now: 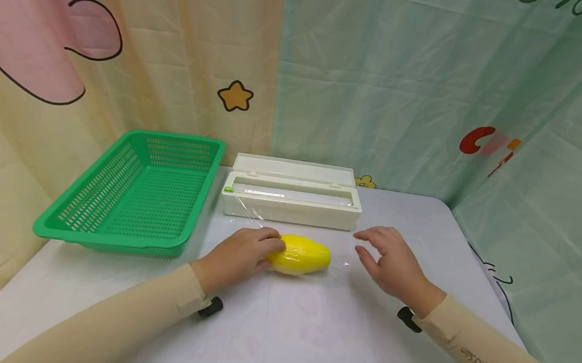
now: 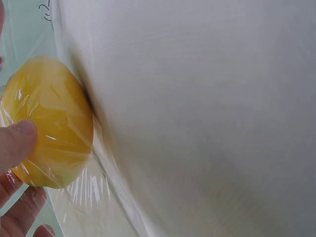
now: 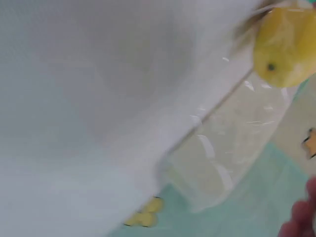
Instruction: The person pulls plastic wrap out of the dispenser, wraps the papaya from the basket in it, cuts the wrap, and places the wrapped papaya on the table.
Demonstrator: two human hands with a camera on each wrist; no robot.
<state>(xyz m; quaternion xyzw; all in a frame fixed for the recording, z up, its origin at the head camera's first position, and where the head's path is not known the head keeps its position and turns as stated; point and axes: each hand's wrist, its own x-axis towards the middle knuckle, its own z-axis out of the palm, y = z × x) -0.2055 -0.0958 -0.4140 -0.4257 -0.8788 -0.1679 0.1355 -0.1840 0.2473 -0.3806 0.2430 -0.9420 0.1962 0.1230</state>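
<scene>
A smooth yellow oblong fruit (image 1: pixel 305 255) lies on the white table, covered in clear cling film (image 2: pixel 91 185). My left hand (image 1: pixel 239 257) grips its left end, and the left wrist view shows the thumb (image 2: pixel 19 140) pressed on the film over the fruit. The right wrist view shows a dark spot on the fruit's (image 3: pixel 281 54) other end. To the right of the fruit, my right hand (image 1: pixel 392 263) hovers with relaxed, parted fingers and holds nothing. Behind the fruit stands a white cling film dispenser (image 1: pixel 291 211), its lid raised; film stretches from it towards my left hand.
A green plastic basket (image 1: pixel 197 208) with perforated walls stands at the left, beside the dispenser. The white-covered table (image 1: pixel 304 336) reaches back to a printed curtain (image 1: pixel 370 85), which also hangs along the right side.
</scene>
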